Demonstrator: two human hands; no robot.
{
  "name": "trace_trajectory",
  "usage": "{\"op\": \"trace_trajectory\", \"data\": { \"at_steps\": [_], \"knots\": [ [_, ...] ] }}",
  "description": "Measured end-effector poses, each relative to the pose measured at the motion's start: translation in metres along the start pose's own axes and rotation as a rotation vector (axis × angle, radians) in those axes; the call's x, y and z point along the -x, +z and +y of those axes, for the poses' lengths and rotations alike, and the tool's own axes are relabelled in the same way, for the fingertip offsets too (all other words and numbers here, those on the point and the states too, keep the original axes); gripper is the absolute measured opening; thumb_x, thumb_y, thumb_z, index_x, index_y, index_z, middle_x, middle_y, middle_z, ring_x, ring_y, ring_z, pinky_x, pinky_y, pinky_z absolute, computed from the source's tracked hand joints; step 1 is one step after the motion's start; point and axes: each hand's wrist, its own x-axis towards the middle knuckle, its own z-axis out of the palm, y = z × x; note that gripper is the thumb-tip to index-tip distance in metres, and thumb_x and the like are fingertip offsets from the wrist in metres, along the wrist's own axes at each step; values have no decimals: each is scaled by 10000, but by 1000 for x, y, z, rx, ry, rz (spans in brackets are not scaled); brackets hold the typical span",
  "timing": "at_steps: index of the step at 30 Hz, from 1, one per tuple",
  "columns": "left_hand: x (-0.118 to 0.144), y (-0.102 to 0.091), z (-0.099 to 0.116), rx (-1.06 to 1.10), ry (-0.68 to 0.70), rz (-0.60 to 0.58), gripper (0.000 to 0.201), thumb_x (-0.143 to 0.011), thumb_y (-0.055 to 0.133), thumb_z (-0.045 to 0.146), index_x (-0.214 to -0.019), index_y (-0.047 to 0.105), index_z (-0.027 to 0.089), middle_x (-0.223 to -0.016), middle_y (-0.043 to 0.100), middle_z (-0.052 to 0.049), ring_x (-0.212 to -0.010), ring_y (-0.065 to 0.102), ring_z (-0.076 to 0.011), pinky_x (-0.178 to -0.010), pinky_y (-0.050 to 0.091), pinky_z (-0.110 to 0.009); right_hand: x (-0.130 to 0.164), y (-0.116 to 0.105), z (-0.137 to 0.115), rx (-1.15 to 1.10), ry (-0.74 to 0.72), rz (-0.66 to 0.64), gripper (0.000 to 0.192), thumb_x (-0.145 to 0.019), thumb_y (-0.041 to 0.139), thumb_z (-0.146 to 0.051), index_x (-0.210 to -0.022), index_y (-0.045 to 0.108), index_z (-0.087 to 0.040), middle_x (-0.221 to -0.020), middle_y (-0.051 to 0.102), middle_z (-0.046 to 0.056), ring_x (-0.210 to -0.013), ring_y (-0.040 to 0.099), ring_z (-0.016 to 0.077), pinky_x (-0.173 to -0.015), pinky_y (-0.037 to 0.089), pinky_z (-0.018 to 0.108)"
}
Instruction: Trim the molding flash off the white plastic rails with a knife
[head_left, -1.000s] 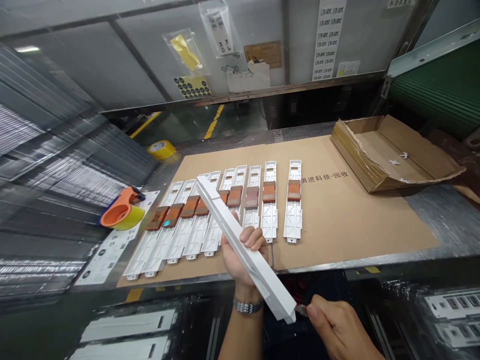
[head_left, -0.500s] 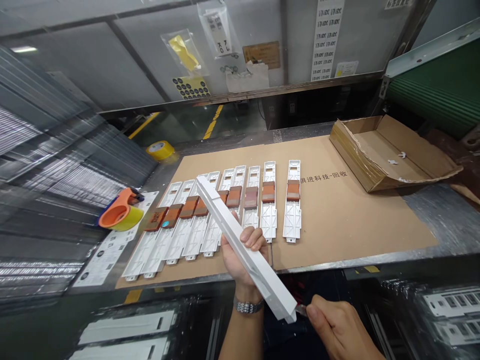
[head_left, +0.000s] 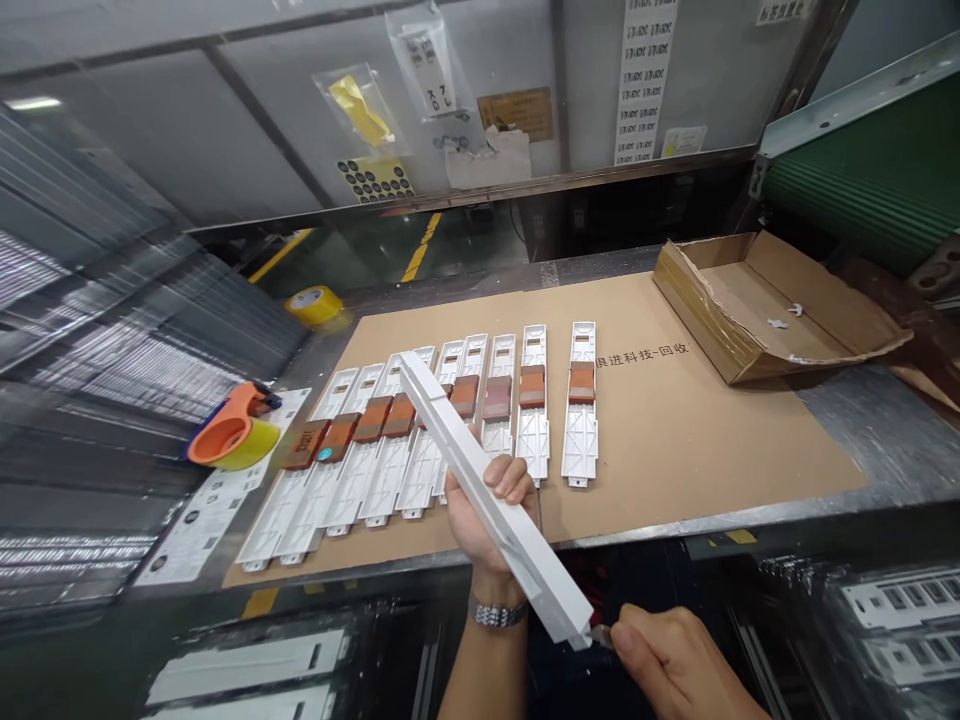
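Note:
My left hand point(head_left: 472, 532) is wrapped round a long white plastic strip point(head_left: 491, 495), held slantwise above the table's front edge. Its far end rises over a row of similar parts, and its near end points down toward my right hand point(head_left: 671, 650). In my right hand's closed fingers is a small tool point(head_left: 601, 634) with a metal tip, which lies at the strip's lower end; the fist hides its handle. Behind the strip, several white plastic rails point(head_left: 533, 440) lie side by side, each with a reddish-brown block point(head_left: 581, 382) across it.
Brown cardboard point(head_left: 697, 440) covers the table. An open cardboard box point(head_left: 720, 320) with white scraps stands at the right. At the left are an orange-and-yellow tape dispenser point(head_left: 232, 432), a yellow tape roll point(head_left: 313, 304) and printed paper point(head_left: 196, 535). More white parts point(head_left: 251, 660) lie below the table edge.
The view has shifted slightly. Both hands keep nearly the same pose, with the tool's tip still at the strip's lower end and slightly more of its metal showing.

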Motion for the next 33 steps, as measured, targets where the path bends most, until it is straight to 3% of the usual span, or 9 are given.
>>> {"op": "trace_trajectory", "data": {
  "at_steps": [4,7,10,12,14,18,22,29,33],
  "knots": [
    [-5,1,-1,-113,57,67,349,-902,353,350,-1091,598,188,-643,390,4,-550,440,-92,-506,424,-184,-1,4,5,-4,-108,-7,623,-911,118,-676,-610,308,-165,-545,328,-13,-504,302,90,-505,165,253],
    [-2,2,0,-233,59,99,401,-817,522,402,-1141,582,174,-780,511,-39,-698,538,-146,-682,530,-329,1,-3,9,-122,-211,126,551,-971,181,-551,-654,413,-166,-601,437,-10,-551,420,88,-523,295,210],
    [7,2,1,-384,76,223,550,-620,743,337,-1120,587,167,-1010,595,-91,-952,589,-289,-861,501,-530,5,-15,13,-111,-276,350,304,-997,298,-338,-1020,573,-210,-877,593,20,-805,580,99,-720,442,164],
    [14,2,0,-533,125,280,576,-570,810,296,-1091,589,189,-1058,605,-89,-996,595,-307,-859,517,-503,6,-21,17,-9,-318,506,332,-981,347,-234,-1294,456,-261,-1034,580,37,-951,585,101,-813,461,153],
    [20,2,-1,-682,201,273,576,-588,828,340,-1088,573,211,-1059,607,-73,-943,626,-260,-840,543,-425,5,-24,20,91,-354,617,440,-968,360,-185,-1398,340,-278,-1064,551,50,-965,580,103,-828,475,157],
    [26,5,-4,-872,318,244,623,-592,823,400,-1113,505,273,-1041,594,-15,-848,657,-206,-787,563,-351,0,-26,21,215,-376,720,386,-965,379,-195,-1349,402,-227,-973,547,62,-802,589,109,-758,497,182],
    [29,9,-4,-925,362,259,645,-569,834,399,-1073,448,288,-974,584,22,-823,665,-205,-733,566,-312,-6,-25,19,364,-402,827,272,-942,431,-172,-1203,504,-172,-911,579,77,-802,587,143,-711,482,215],
    [26,10,-6,-917,358,331,679,-590,822,431,-1088,392,266,-865,632,-35,-706,662,-229,-609,561,-341,-10,-23,16,472,-439,934,239,-938,463,-176,-1161,540,-134,-845,579,71,-749,554,141,-661,437,232],
    [26,11,-6,-941,380,320,734,-589,823,428,-1163,394,270,-869,625,-33,-696,657,-217,-622,559,-345,-11,-23,16,494,-452,937,236,-937,471,-172,-1158,538,-128,-848,577,75,-750,547,142,-665,427,236]
  ]
}}
